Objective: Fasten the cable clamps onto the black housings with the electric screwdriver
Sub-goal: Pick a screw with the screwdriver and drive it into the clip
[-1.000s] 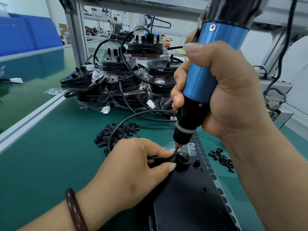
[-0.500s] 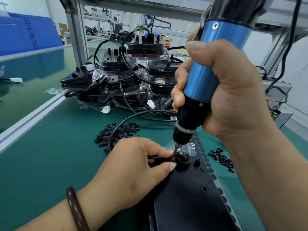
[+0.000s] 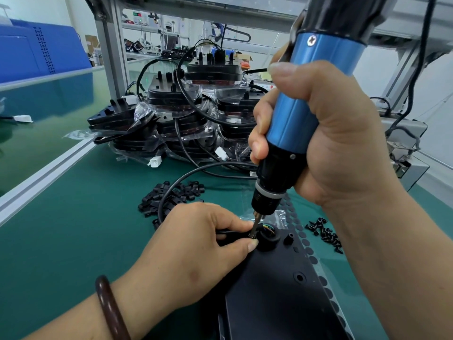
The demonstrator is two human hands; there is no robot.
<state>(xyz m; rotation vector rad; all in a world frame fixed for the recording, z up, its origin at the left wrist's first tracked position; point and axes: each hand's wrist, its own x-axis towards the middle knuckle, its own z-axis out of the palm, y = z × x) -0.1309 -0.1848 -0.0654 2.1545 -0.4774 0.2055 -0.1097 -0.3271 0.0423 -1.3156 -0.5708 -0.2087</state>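
1. The green-matted desk [image 3: 73, 241] carries everything, with an aluminium rail along its left edge.
2. A heap of black plastic housings in clear bags [image 3: 181, 123], tangled with cables and white connectors, fills the far edge around the middle.
3. One flat black plastic housing [image 3: 282, 290] lies at the near edge, right of the middle. Its raised round collar [image 3: 269, 238] points toward the far edge, and coloured wires show inside it.
4. The right hand [image 3: 343, 148] is wrapped tight round the tool, with its thumb on top.
5. The blue-and-black electric screwdriver [image 3: 301, 114] stands nearly upright over the collar, leaning slightly right at the top.
6. The left hand [image 3: 196, 246] rests on the desk just left of the collar. Its thumb and forefinger are pressed together on the thin black cable [image 3: 186, 177] where it reaches the housing. Any clamp under those fingertips is hidden.
7. That cable loops away across the middle of the desk, over the clamp pile.
8. A pile of small black plastic cable clamps [image 3: 169, 195] lies mid-desk, beyond the left hand.
9. A brown bangle [image 3: 110, 307] circles the left wrist.
10. A scatter of small black screws [image 3: 326, 235] lies toward the right edge, beside the housing.
11. The steel bit [image 3: 255, 227] touches down between the pinching fingertips, at the collar's left side.
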